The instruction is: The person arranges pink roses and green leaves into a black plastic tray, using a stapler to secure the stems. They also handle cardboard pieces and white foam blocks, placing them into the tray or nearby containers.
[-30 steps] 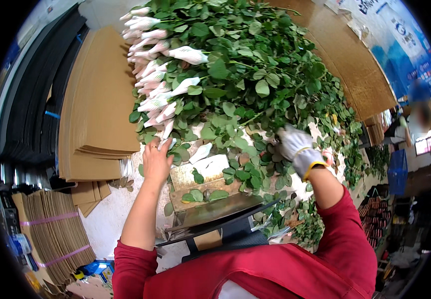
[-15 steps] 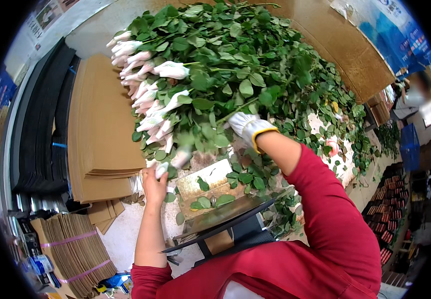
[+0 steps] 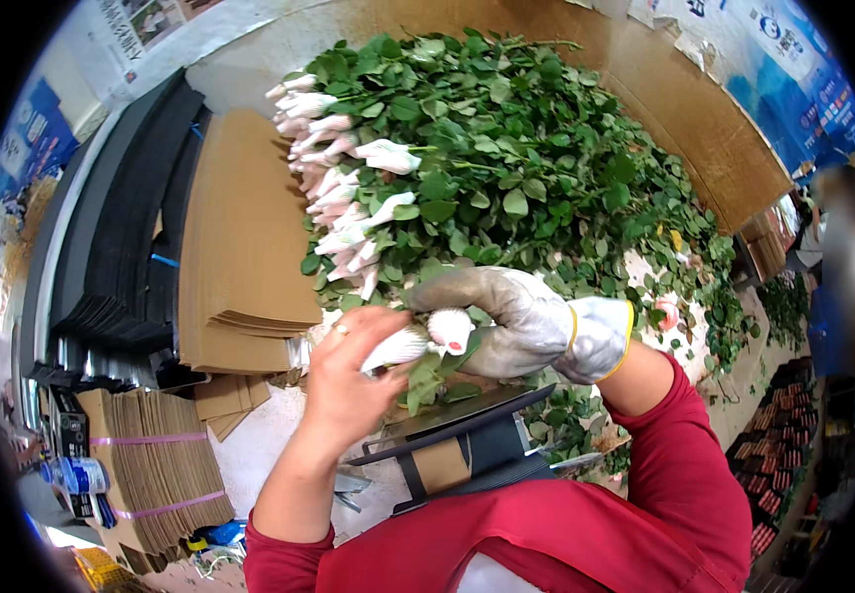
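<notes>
Close together over the bench, my two hands work on roses whose heads wear white mesh sleeves. My bare left hand, with a ring on one finger, has its fingers curled round a sleeved rose head. My right hand, in a whitish glove with a yellow cuff edge, is closed round a second sleeved rose, whose open tip shows a red spot. Leaves hang below them; the stems are mostly hidden by the glove. Beyond lies a large heap of leafy roses, with sleeved heads lined up on the left.
Stacked brown cardboard sheets and black sheets stand at left, above a strapped cardboard bundle. A dark-edged stand sits between me and the bench. Cardboard walls back the heap. A blurred person is at far right.
My right hand has come from the heap toward my left, bringing a rose. My left hand has risen and moved right to meet it. The view has shifted slightly.
</notes>
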A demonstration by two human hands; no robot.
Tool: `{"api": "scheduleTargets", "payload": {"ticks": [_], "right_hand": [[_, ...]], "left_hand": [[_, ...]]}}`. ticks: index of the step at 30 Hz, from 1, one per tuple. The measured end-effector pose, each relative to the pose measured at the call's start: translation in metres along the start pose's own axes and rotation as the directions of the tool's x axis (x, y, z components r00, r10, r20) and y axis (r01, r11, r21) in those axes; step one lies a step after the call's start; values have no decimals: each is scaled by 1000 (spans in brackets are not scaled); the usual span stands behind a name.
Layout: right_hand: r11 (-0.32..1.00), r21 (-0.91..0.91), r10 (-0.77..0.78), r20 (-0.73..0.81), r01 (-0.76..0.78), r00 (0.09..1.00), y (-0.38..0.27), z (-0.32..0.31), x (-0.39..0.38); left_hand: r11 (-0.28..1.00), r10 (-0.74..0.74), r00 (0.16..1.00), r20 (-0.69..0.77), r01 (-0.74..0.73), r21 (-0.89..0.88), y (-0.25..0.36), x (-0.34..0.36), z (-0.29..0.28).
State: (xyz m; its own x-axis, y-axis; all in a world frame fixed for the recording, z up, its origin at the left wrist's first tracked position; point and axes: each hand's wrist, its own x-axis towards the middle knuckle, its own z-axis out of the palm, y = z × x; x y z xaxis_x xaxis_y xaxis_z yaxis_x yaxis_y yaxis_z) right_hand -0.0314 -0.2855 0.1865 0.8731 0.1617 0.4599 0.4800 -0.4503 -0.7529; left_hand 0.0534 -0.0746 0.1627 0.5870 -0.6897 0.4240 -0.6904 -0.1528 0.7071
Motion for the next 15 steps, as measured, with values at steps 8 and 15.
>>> {"api": "scheduleTargets", "payload": {"ticks": [8,15], "right_hand": [[993,102,-44,-71,51,996,17,1,-18],[994,-17,-108,-70,107,992,5,0,-9]], "left_hand": [[979,110,982,-154,-134,-154,11,5,9],[975,191,976,-100,-201,-99,6,7,2]]}}
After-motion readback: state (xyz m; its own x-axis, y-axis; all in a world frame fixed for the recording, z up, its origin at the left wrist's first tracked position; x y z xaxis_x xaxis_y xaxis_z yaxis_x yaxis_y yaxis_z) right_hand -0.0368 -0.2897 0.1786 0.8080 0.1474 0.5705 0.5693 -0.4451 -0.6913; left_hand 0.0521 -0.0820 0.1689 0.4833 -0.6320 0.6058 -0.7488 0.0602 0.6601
